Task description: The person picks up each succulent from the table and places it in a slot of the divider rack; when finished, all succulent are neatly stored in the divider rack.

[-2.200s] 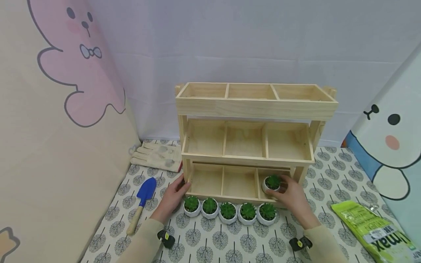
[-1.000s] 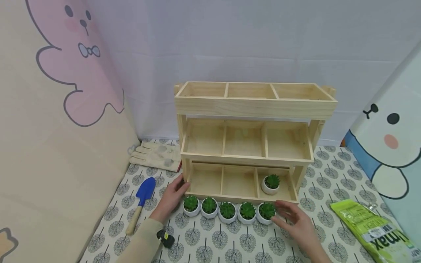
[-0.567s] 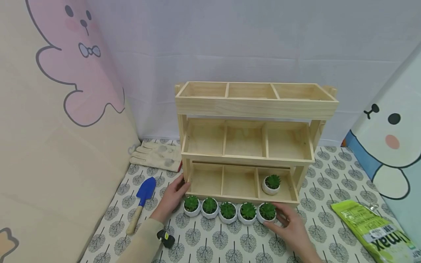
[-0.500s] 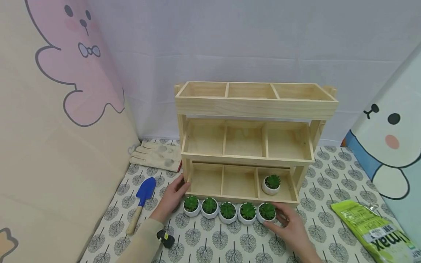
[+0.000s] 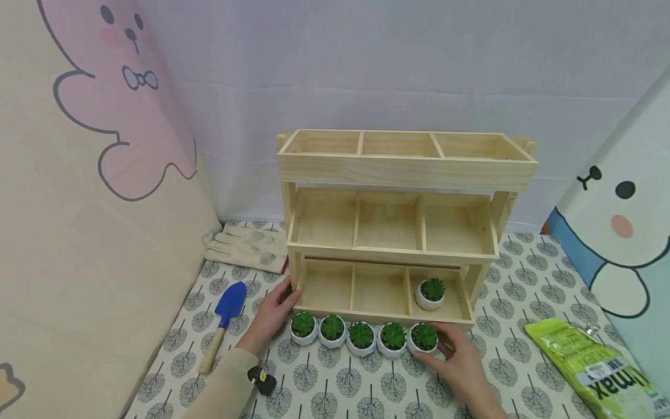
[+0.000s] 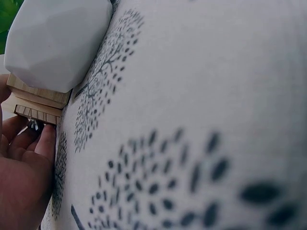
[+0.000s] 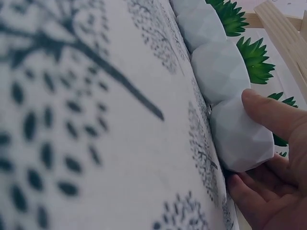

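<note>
Lettering on the lime-green bag (image 5: pixel 586 358) at the right reads "umax" in bold black (any character ahead of it is hard to make out), and the finer print around it is too small to read. On the right hand (image 5: pixel 456 362), thumb and fingers stand only a pot's breadth apart, pinching the rightmost pot (image 5: pixel 423 338) of a row of five. That pot is white and faceted, filled with a green, spiky-leaved succulent; it stands upright on the tree-print cloth (image 5: pixel 314 372), just on the near side of the wooden rack (image 5: pixel 408 173), and touches its neighbour to the left. The other four pots (image 5: pixel 361 339) look alike (same white facets, same green rosettes) and continue the line leftward. The left hand (image 5: pixel 271 315) grips the rack's near left bottom corner, its fingers bent round the wood. The rack is pale and three-tiered, each tier split into three compartments; a sixth potted succulent (image 5: pixel 430 294) sits upright in the bottom tier's right one. Far left lie pale work gloves (image 5: pixel 248 249), with a blue-bladed trowel (image 5: pixel 227 311) on their near side.
</note>
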Tool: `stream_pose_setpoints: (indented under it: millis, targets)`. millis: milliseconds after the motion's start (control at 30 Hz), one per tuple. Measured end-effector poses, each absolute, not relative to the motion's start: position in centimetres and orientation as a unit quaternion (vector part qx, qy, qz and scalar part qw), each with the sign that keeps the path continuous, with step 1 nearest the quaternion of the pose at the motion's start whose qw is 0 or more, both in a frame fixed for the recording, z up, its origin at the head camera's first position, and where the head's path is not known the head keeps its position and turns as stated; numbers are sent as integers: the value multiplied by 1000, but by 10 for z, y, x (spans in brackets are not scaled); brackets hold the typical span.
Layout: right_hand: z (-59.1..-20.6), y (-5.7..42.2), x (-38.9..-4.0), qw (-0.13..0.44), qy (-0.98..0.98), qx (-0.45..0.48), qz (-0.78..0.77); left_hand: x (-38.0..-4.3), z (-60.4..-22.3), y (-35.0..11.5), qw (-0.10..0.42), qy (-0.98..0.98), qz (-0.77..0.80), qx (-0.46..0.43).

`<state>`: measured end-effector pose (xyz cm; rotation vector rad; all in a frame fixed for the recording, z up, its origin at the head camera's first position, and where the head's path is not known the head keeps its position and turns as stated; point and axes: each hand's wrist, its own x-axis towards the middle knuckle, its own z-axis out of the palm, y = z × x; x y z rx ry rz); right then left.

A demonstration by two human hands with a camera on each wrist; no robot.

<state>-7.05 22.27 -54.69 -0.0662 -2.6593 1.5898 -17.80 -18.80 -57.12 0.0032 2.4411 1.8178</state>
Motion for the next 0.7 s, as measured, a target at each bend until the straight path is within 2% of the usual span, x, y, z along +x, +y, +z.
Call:
stream_pose_setpoints:
  millis: [700]
  targets:
    - [-548, 231, -71, -26, -830, -18, 556, -178, -570, -188, 54, 803, 593, 2]
